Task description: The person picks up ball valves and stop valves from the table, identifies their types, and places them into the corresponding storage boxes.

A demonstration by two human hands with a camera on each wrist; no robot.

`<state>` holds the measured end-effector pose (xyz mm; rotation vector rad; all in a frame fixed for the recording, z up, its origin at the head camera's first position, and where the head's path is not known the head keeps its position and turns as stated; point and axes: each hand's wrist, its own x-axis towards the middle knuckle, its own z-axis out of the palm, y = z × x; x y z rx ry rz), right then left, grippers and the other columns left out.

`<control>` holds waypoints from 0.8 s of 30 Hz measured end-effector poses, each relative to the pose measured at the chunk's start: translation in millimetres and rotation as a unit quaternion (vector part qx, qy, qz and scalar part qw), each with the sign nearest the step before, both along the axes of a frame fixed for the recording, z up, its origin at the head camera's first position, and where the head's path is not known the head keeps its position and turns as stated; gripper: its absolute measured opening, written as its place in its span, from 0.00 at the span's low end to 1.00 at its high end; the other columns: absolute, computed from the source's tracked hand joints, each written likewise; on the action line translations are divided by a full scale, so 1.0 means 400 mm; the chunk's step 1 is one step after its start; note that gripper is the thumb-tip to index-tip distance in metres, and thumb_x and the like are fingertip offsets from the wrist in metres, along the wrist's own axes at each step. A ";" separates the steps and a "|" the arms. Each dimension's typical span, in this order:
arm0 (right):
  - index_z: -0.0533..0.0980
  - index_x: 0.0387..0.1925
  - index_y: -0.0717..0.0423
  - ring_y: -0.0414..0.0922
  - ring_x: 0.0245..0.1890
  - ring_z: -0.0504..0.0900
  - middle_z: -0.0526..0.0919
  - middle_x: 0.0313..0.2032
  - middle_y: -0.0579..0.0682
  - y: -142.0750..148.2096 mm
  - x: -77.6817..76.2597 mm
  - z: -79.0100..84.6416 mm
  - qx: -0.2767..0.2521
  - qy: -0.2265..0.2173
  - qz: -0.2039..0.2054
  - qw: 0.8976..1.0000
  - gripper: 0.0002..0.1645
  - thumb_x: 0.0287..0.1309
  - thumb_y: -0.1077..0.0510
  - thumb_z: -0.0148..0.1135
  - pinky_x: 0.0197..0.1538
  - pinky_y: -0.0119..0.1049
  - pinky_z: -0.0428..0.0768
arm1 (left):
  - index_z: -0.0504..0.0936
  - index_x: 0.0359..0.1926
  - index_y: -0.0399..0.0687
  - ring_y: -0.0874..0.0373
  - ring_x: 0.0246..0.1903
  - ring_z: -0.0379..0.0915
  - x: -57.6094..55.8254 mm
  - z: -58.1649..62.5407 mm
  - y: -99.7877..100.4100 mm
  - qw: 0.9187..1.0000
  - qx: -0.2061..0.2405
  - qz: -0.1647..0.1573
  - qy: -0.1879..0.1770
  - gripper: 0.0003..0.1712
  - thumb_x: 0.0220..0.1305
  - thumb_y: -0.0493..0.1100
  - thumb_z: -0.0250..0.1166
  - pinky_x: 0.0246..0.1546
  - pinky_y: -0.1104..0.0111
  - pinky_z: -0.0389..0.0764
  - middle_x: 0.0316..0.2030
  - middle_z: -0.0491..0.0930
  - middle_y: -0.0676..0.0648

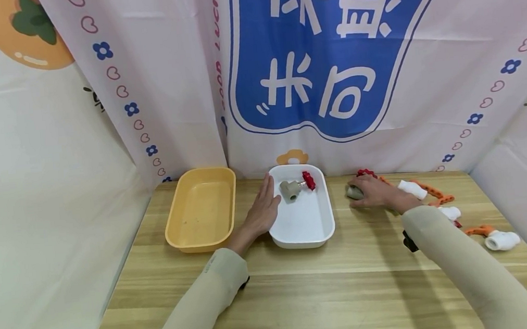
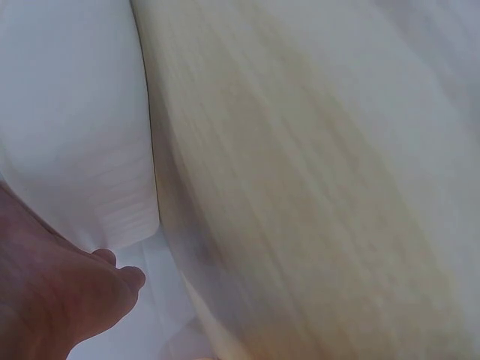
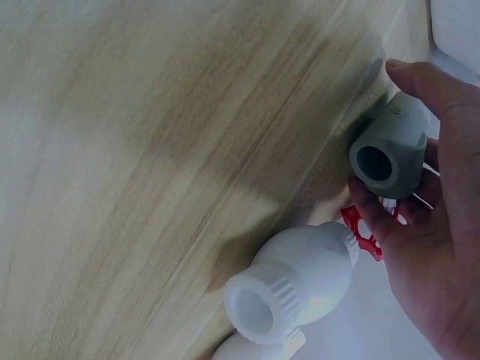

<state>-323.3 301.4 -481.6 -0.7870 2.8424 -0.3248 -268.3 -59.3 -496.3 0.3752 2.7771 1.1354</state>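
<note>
My left hand (image 1: pixel 264 209), fingers extended, rests along the left side of the white tray (image 1: pixel 301 229). Inside that tray lies a grey stop valve (image 1: pixel 289 189) with a red handwheel (image 1: pixel 309 180). To the right of the tray, my right hand (image 1: pixel 376 192) grips a second grey stop valve (image 1: pixel 354 192) at the tabletop. In the right wrist view the thumb is on one side of this valve's grey body (image 3: pixel 397 150) and the fingers curl round the other; its red wheel (image 3: pixel 364 232) shows beside the fingers. The left wrist view shows part of the left hand (image 2: pixel 67 292) beside the tray wall (image 2: pixel 90 150).
A yellow tray (image 1: pixel 202 211) stands left of the white one. White ball valves with orange handles, among them one valve (image 1: pixel 502 240) near the right edge, lie around and beyond my right forearm. A printed curtain (image 1: pixel 184 114) hangs behind the wooden table (image 1: pixel 313 306).
</note>
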 end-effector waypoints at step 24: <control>0.83 0.50 0.71 0.54 0.43 0.80 0.85 0.47 0.62 0.001 -0.011 -0.007 -0.032 0.039 0.037 0.998 0.20 0.59 0.63 0.75 0.47 0.51 0.82 | 0.33 0.85 0.43 0.48 0.85 0.28 0.002 0.001 -0.001 1.000 0.014 -0.001 0.000 0.39 0.86 0.53 0.34 0.84 0.50 0.41 0.86 0.26 0.47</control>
